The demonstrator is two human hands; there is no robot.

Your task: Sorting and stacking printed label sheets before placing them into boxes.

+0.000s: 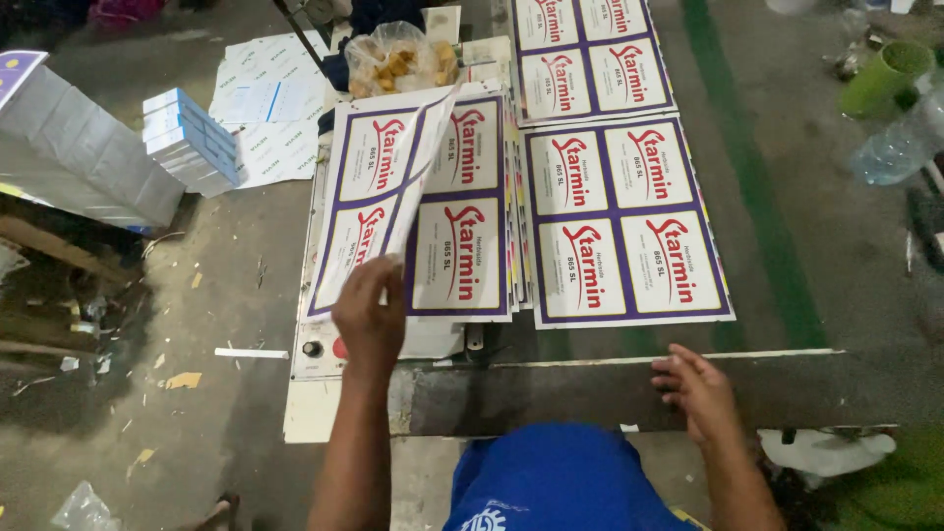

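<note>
Label sheet (379, 187) in left hand (369, 320) — lower corner hidden; right hand (696, 388) flat.

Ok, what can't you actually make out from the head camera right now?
- How many sheets lie in the stack: the lifted sheet held by the left hand covers part of it.
- The left fingertips: hidden behind that sheet.
- The plastic bag contents: blurred, only yellowish lumps.
- The green cup and clear bottle: cut off by the right edge.
- The right hand rests flat on the table edge, holding nothing.
</note>
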